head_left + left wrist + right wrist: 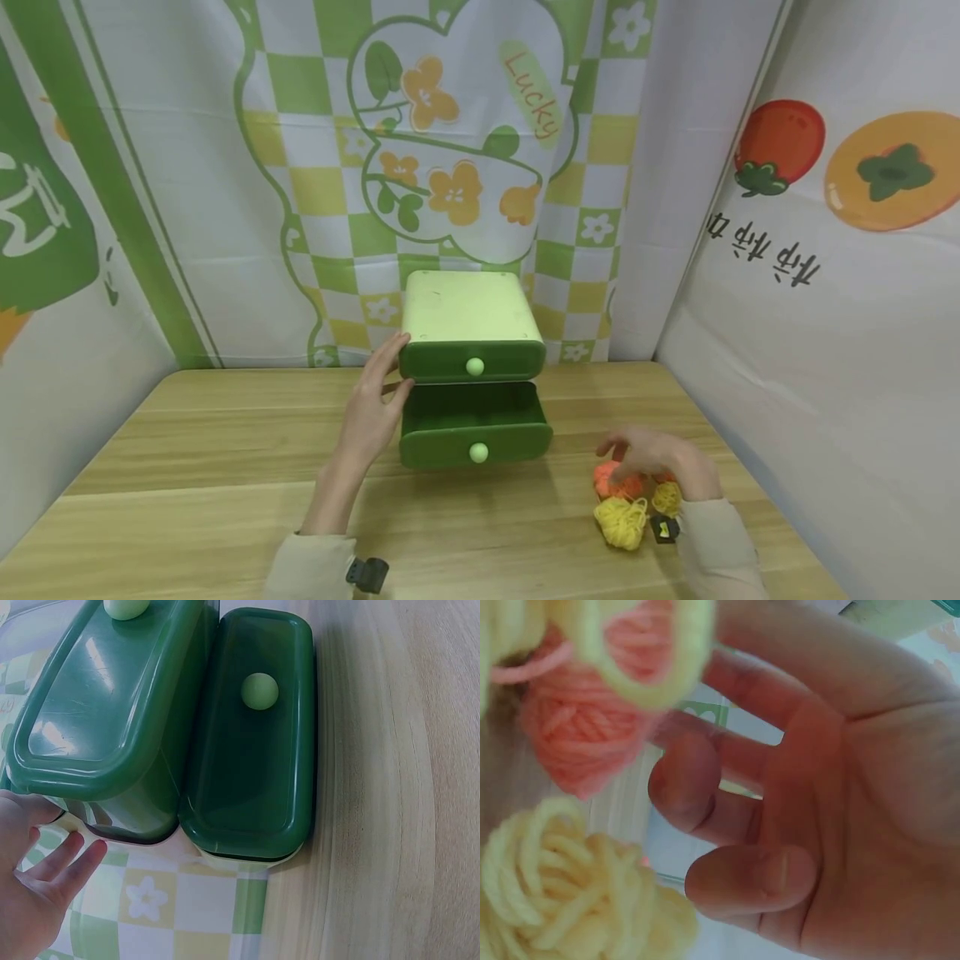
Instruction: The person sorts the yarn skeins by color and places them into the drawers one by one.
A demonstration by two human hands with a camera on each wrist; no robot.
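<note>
A small cabinet with a pale green top (468,308) stands on the table. Its upper drawer (435,364) is pushed in; the lower drawer (442,446) is pulled out in the head view. My left hand (371,412) touches the cabinet's left side with spread fingers. In the left wrist view this hand (37,877) lies by the corner of a jutting green drawer (97,697). At the right, my right hand (652,454) reaches over an orange yarn ball (611,481), fingers loosely bent. A yellow yarn ball (622,523) lies just in front.
A smaller mustard yarn ball (666,498) and a small black item (664,529) lie beside the right wrist. Behind the cabinet hangs a patterned curtain (465,108), with printed cloth walls on both sides. The wooden table (225,467) spreads under everything.
</note>
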